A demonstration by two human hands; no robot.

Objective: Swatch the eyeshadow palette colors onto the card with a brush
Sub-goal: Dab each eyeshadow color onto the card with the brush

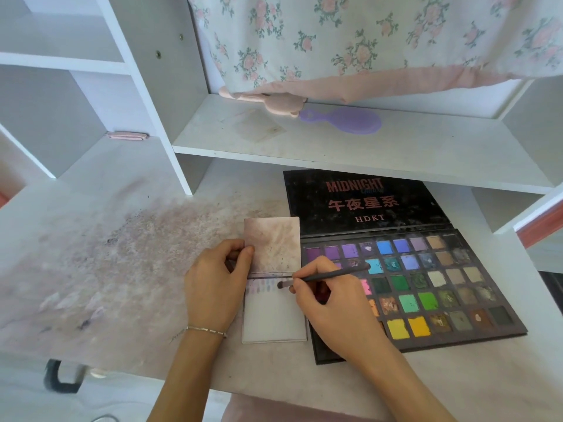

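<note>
The right hand (332, 303) pinches the thin dark brush (327, 276), its tip pointing left onto the white card (274, 318), which the left hand (213, 287) grips.

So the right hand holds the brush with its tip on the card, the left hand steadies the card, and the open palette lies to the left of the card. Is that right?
Not quite: the head view shows the open palette lying to the right of the card, not the left. The rest holds: the right hand holds the brush with its tip on the card, and the left hand steadies the card.
</note>
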